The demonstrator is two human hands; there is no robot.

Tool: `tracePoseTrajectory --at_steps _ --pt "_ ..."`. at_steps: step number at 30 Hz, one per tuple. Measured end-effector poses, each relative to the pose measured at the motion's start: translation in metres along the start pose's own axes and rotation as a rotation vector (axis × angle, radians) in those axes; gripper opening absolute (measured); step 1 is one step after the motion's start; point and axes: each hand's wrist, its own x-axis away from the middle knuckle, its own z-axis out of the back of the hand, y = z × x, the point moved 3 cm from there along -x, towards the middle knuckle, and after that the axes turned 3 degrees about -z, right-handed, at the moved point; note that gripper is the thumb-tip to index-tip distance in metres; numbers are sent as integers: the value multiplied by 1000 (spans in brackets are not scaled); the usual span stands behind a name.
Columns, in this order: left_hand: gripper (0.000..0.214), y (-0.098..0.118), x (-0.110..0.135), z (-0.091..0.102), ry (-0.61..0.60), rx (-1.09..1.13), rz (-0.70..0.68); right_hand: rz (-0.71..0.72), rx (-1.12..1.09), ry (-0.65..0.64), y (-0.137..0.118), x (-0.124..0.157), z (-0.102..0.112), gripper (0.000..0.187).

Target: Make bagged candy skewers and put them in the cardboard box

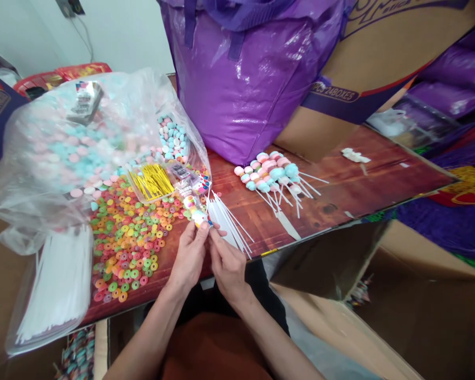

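Observation:
Over the table's front edge, my left hand [190,252] is closed on a small candy skewer in a clear printed wrapper [197,211]. The fingers of my right hand [229,266] pinch together at the lower end of the same skewer, beside my left fingertips. Hidden by the fingers, that end cannot be made out. Loose white sticks [230,226] lie just right of the hands. Behind the skewer are a clear tray of yellow twist ties [152,182] and a stack of printed wrappers [181,171]. Ring gummies [130,237] in several colours spread to the left.
A clear bag of pastel marshmallows [75,150] covers the back left, near a tub of white sticks [57,285]. Marshmallow skewers [271,171] lie at right. A purple bag [245,79] and cardboard box [372,58] stand behind; an open carton [427,316] sits below right.

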Motion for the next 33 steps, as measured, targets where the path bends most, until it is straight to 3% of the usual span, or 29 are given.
tracePoseTrajectory --at_steps 7,12,20,23,28,33 --pt "35 6 -4 6 -52 -109 -53 -136 -78 -206 -1 -1 -2 51" --pt "35 10 -6 8 -118 -170 -117 -168 -206 -145 -1 -5 2 50" --pt "22 9 -3 23 115 -584 -411 -243 -281 -16 -4 -4 5 26" --pt "20 10 -1 27 141 -716 -483 -279 -294 -9 -4 -4 5 21" --pt "17 14 4 29 198 -810 -561 -220 -262 25 -8 -8 8 20" --pt "13 16 5 25 152 -898 -569 -216 -256 26 -9 -10 9 21"
